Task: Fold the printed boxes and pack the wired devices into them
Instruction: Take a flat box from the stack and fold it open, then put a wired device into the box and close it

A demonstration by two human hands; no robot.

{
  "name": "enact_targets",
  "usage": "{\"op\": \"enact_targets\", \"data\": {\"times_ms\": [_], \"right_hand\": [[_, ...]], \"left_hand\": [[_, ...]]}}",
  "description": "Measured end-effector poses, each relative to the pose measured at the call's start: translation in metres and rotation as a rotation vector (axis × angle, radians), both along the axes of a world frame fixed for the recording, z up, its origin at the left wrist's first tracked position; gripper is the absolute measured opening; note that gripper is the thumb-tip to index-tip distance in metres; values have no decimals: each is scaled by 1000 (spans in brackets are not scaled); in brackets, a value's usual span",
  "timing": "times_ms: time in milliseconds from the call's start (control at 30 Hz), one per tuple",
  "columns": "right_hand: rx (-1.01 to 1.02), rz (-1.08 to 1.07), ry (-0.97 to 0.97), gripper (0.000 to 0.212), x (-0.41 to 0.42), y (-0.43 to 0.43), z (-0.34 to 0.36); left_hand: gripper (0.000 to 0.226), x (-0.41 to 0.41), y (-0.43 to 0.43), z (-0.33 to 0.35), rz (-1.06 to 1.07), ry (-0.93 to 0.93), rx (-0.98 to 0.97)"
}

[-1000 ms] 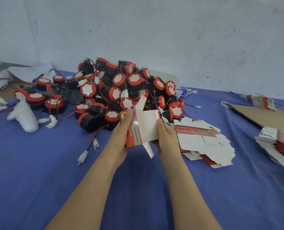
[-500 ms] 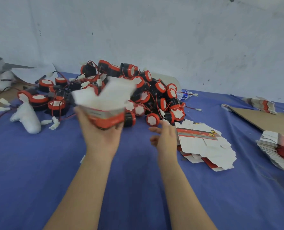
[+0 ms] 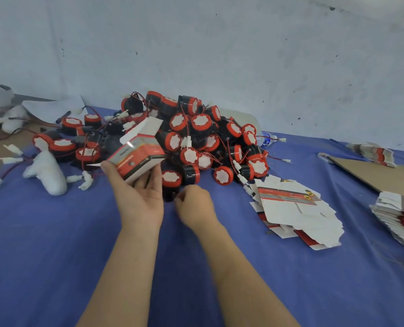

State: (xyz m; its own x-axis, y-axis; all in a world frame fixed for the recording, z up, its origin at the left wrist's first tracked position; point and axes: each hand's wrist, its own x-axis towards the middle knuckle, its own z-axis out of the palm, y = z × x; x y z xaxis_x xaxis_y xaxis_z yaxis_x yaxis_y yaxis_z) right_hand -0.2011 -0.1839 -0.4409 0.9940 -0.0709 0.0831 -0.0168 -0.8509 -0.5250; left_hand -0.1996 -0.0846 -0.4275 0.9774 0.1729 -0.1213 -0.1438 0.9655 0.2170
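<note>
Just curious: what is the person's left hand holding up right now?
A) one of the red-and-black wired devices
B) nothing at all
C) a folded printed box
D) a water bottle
C: the left hand grips a printed box, folded into shape with its top flap open, in front of the pile of wired devices.

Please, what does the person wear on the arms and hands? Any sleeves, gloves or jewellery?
Nothing that shows. The left forearm and the right forearm are bare, with no sleeve in view. The left hand and the right hand have no gloves; no ring, watch or bracelet is visible.
</note>
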Motion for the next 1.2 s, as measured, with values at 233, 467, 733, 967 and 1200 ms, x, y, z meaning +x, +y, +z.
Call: {"op": "enact_targets", "data": {"times_ms": [233,467,733,967,1200], "right_hand": [[-226,-74,205,42,-25,-93,22],[-191,-23,14,60,-23,-52,-6],[196,-519,-611,75,-27,-96,29],[-169,13,-268,68,-28,-84,40],[-125,23,-105,63,-26,-78,21]], "left_hand": [[44,-4,-26,-7,-163,-31,403],[52,-1,-35,-19,-34,-3,770],[50,2,-42,-39,-73,-38,1422],[47,0,-41,-45,-269,-274,2034],[36,-2,-39,-41,-280,-257,2056]]}}
